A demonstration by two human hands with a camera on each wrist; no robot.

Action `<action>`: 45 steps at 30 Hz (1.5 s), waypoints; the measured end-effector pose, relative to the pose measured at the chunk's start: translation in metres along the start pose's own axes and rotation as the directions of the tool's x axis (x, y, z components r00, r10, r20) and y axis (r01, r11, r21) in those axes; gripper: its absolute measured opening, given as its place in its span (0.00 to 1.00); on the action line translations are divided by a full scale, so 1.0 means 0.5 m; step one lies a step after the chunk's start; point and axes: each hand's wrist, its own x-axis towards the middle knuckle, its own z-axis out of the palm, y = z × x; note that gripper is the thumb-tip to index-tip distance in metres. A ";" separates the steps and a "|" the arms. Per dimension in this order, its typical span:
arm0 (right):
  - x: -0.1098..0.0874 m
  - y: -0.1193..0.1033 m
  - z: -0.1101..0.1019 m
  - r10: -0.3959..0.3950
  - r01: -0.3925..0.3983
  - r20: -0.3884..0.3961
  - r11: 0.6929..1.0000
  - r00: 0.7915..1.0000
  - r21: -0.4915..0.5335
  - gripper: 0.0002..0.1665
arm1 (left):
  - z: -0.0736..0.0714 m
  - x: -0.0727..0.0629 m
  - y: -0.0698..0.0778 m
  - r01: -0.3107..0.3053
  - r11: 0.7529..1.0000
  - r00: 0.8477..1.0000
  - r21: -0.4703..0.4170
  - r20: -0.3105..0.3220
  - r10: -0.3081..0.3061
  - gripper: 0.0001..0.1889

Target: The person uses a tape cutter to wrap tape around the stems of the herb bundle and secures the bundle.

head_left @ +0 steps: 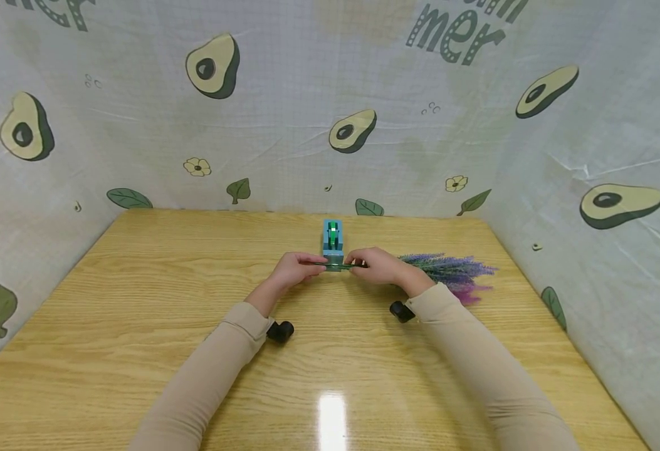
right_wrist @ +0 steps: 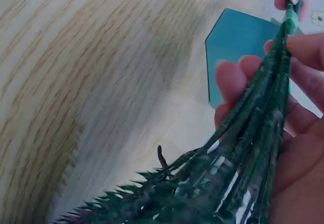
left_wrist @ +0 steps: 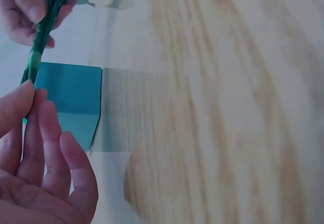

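Observation:
A bunch of lavender (head_left: 448,268) with purple flower heads lies across toward the right, its green stems (right_wrist: 263,97) gathered in both hands. My left hand (head_left: 296,268) pinches the stem ends between thumb and fingers. My right hand (head_left: 382,265) holds the stems further up, with the flowers spreading out beyond it. A lighter green band (right_wrist: 291,20) shows around the stems between the hands. Just behind the stems stands a blue tape dispenser (head_left: 333,244) with a green roll (head_left: 333,230) in it; the stems cross over its near end in the head view.
The wooden table (head_left: 166,300) reaches a patterned cloth (head_left: 284,125) at the back and sides. Black wrist devices, one on the left (head_left: 281,332) and one on the right (head_left: 401,311), stick out beneath the sleeves.

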 end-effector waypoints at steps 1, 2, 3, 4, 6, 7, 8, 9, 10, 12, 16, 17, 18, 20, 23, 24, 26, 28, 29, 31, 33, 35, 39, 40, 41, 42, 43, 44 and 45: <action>0.000 0.000 -0.001 -0.002 0.002 -0.001 1.000 1.000 0.014 0.13 | 0.000 0.000 0.000 -0.006 1.000 1.000 0.000 -0.005 0.006 0.11; -0.001 0.000 -0.002 -0.003 0.003 -0.004 1.000 1.000 0.023 0.13 | 0.001 0.000 0.000 -0.010 1.000 1.000 -0.002 -0.010 0.010 0.11; -0.001 0.000 -0.003 -0.010 0.011 -0.011 0.999 1.000 0.034 0.13 | 0.001 0.000 0.000 -0.014 1.000 1.000 -0.010 -0.014 0.014 0.11; 0.000 0.001 -0.003 -0.020 0.021 -0.020 0.999 1.000 0.035 0.12 | 0.001 -0.001 0.000 -0.020 1.000 1.000 -0.012 -0.020 0.019 0.11; 0.000 0.001 -0.005 -0.032 0.033 -0.044 0.999 0.999 0.032 0.11 | 0.004 -0.002 0.002 -0.025 0.999 0.999 -0.048 -0.023 0.024 0.11; 0.000 0.002 -0.005 -0.039 0.041 -0.055 0.999 0.998 0.034 0.10 | 0.006 -0.002 0.003 -0.024 0.997 1.000 -0.069 -0.023 0.022 0.11; 0.000 0.003 -0.005 -0.044 0.046 -0.069 0.999 0.997 0.029 0.10 | 0.007 -0.003 0.004 -0.019 0.995 1.000 -0.096 -0.021 0.017 0.11; 0.000 0.003 -0.005 -0.050 0.053 -0.082 0.998 0.995 0.024 0.09 | 0.009 -0.004 0.006 -0.016 0.993 1.000 -0.119 -0.020 0.014 0.12; 0.000 0.004 -0.004 -0.052 0.054 -0.094 0.998 0.994 0.017 0.09 | 0.011 -0.004 0.008 -0.010 0.990 1.000 -0.141 -0.022 0.007 0.12; 0.000 0.003 -0.003 -0.056 0.056 -0.117 0.998 0.992 0.000 0.10 | 0.014 -0.004 0.010 0.002 0.986 1.000 -0.168 -0.025 -0.006 0.12; 0.002 0.002 0.000 -0.061 0.053 -0.145 0.997 0.988 -0.060 0.12 | 0.013 -0.003 0.011 0.013 0.988 0.999 -0.153 -0.049 -0.020 0.12; 0.003 0.001 0.001 -0.059 0.049 -0.143 0.996 0.988 -0.072 0.13 | 0.012 -0.003 0.011 0.015 0.990 0.998 -0.141 -0.056 -0.023 0.12; 0.004 0.001 0.003 -0.058 0.047 -0.139 0.996 0.989 -0.080 0.13 | 0.011 -0.003 0.010 0.017 0.991 0.998 -0.130 -0.064 -0.026 0.12; 0.005 0.001 0.005 -0.053 0.043 -0.126 0.995 0.991 -0.086 0.14 | 0.009 -0.003 0.009 0.025 0.992 0.997 -0.122 -0.073 -0.034 0.12; 0.006 0.000 0.008 -0.050 0.043 -0.111 0.997 0.993 -0.056 0.13 | 0.006 -0.002 0.008 0.031 0.992 0.997 -0.124 -0.072 -0.040 0.12; 0.005 0.000 0.008 -0.052 0.047 -0.112 0.998 0.992 -0.043 0.12 | 0.005 -0.001 0.008 0.031 0.991 0.997 -0.127 -0.070 -0.040 0.12; 0.005 0.000 0.007 -0.060 0.059 -0.120 0.998 0.991 -0.017 0.10 | 0.005 0.000 0.007 0.028 0.990 0.997 -0.141 -0.064 -0.037 0.12; 0.004 -0.001 0.007 -0.073 0.073 -0.130 0.997 0.989 -0.005 0.09 | 0.006 0.001 0.006 0.024 0.988 0.998 -0.152 -0.058 -0.033 0.13; 0.005 -0.001 0.007 -0.077 0.077 -0.135 0.997 0.988 -0.007 0.09 | 0.008 0.001 0.005 0.022 0.986 0.998 -0.162 -0.053 -0.031 0.14; 0.005 0.000 0.007 -0.084 0.083 -0.140 0.996 0.987 -0.014 0.09 | 0.012 0.003 0.005 0.022 0.983 0.999 -0.184 -0.044 -0.030 0.16; 0.006 0.001 0.006 -0.080 0.077 -0.142 0.997 0.987 -0.023 0.09 | 0.017 0.005 0.005 0.028 0.980 0.999 -0.196 -0.035 -0.036 0.18; 0.007 0.002 0.007 -0.076 0.073 -0.144 0.997 0.987 -0.029 0.09 | 0.023 0.009 0.005 0.040 0.976 0.998 -0.214 -0.029 -0.047 0.21; 0.008 0.004 0.008 -0.082 0.078 -0.152 0.996 0.985 -0.036 0.09 | 0.034 0.016 0.005 0.063 0.971 0.996 -0.233 -0.044 -0.075 0.25; 0.008 0.005 0.008 -0.086 0.081 -0.155 0.996 0.984 -0.038 0.09 | 0.037 0.019 0.004 0.064 0.968 0.996 -0.244 -0.052 -0.079 0.27; 0.009 0.006 0.009 -0.086 0.081 -0.156 0.996 0.984 -0.038 0.09 | 0.040 0.021 0.004 0.068 0.964 0.994 -0.256 -0.063 -0.087 0.28; 0.009 0.006 0.010 -0.085 0.080 -0.157 0.996 0.984 -0.037 0.09 | 0.044 0.023 0.004 0.071 0.960 0.993 -0.270 -0.076 -0.094 0.28; 0.010 0.007 0.010 -0.085 0.080 -0.157 0.996 0.984 -0.037 0.09 | 0.047 0.024 0.004 0.072 0.955 0.991 -0.287 -0.088 -0.101 0.28; 0.010 0.007 0.011 -0.082 0.077 -0.156 0.996 0.984 -0.037 0.09 | 0.050 0.026 0.005 0.077 0.947 0.989 -0.312 -0.098 -0.112 0.28; 0.010 0.007 0.012 -0.079 0.074 -0.154 0.997 0.985 -0.036 0.09 | 0.053 0.028 0.005 0.079 0.938 0.987 -0.337 -0.107 -0.122 0.28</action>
